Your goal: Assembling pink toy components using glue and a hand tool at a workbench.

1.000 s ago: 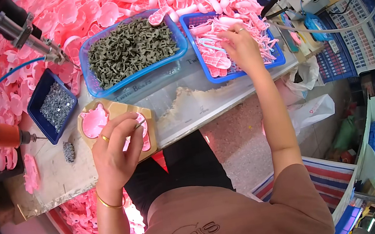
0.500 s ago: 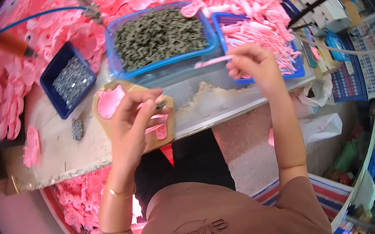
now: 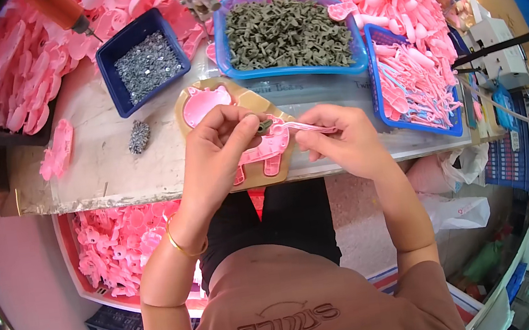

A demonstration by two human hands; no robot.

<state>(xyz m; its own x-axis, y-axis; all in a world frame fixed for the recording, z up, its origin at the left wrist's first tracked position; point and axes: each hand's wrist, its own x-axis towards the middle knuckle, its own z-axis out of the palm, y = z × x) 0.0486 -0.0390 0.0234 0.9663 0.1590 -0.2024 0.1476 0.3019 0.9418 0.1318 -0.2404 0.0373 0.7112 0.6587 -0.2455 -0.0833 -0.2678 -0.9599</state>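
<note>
My left hand (image 3: pixel 222 147) pinches a small olive-green plastic piece (image 3: pixel 264 126) between thumb and fingertips. Close by on the right, my right hand (image 3: pixel 344 138) grips a thin pink plastic strip (image 3: pixel 306 125), whose free end points at the green piece. Whether the two parts touch, I cannot tell. Below the hands a tan fixture block (image 3: pixel 248 98) lies at the table's front edge. In it rests a pink animal-shaped plastic shell (image 3: pixel 204 104), with its round head showing at the upper left and its legs at the front; my left hand hides part of it.
A blue tub (image 3: pixel 296 73) of olive pieces stands behind the fixture. At its right is a blue basket (image 3: pixel 416 126) of pink strips. A navy tray (image 3: pixel 109 78) holds screws, with a loose screw heap (image 3: pixel 139 137) nearby. An orange screwdriver (image 3: pixel 60 10) hangs above; pink parts (image 3: pixel 12 78) pile up behind.
My right hand has come from beside the blue basket to my left hand, bringing the pink strip. My left hand still pinches the green piece. The whole view has shifted.
</note>
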